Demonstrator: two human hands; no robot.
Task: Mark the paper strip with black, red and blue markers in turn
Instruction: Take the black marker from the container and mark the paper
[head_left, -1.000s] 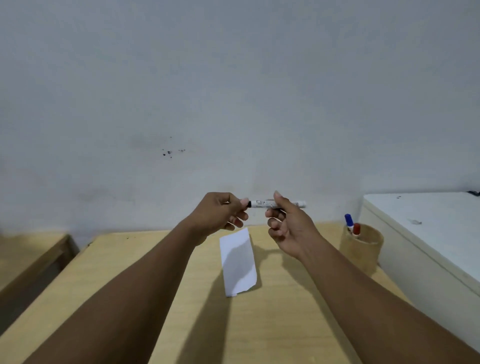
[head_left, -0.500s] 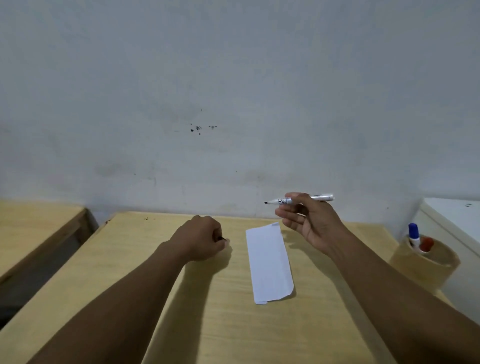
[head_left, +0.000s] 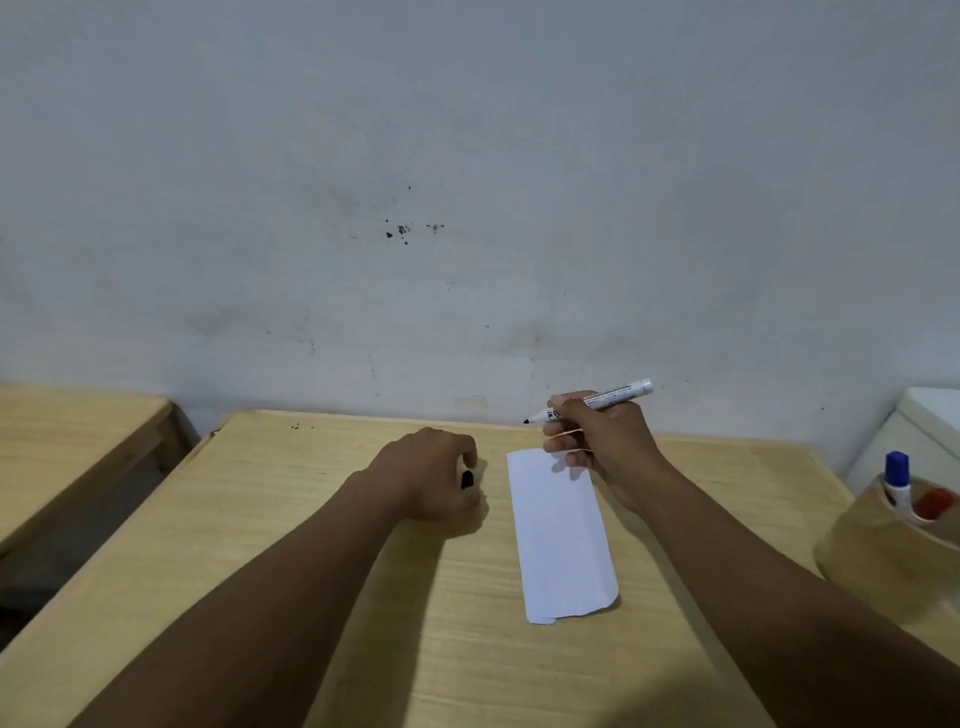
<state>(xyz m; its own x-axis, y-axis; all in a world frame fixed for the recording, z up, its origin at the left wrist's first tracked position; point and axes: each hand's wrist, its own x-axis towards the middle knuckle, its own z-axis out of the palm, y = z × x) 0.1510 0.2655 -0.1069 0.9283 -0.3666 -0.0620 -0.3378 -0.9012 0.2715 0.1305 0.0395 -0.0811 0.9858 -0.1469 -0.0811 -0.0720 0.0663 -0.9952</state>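
Starting at the left, our left hand (head_left: 431, 475) rests on the desk (head_left: 291, 519) with its fingers curled into a loose fist around the black cap (head_left: 466, 479), only the end of which shows between thumb and fingers. That cap is small, hard and smooth, so we judge it easy to lose unless it is pinched or set down flat.

Just right of that hand lies the paper strip (head_left: 558, 540), flat on the desk with its long side running away from us — blank as far as we can see, and its near corner slightly curled. We judge it very light and limp: a marker tip dragged along it would likely slide or buckle it, so it wants pinning with flat fingertips near one end, clear of where the line goes.

Above the strip's far end our right hand (head_left: 597, 447) is closed around the black marker (head_left: 592, 402), thumb and forefinger pinching the barrel close to the exposed tip, which points left and is well clear of the paper. The barrel looks stiff and slick, and a grip near the tip should give the most control.

At the far right a round holder (head_left: 883, 556) carries the blue marker (head_left: 897, 475) and the red marker (head_left: 932, 503), both capped.
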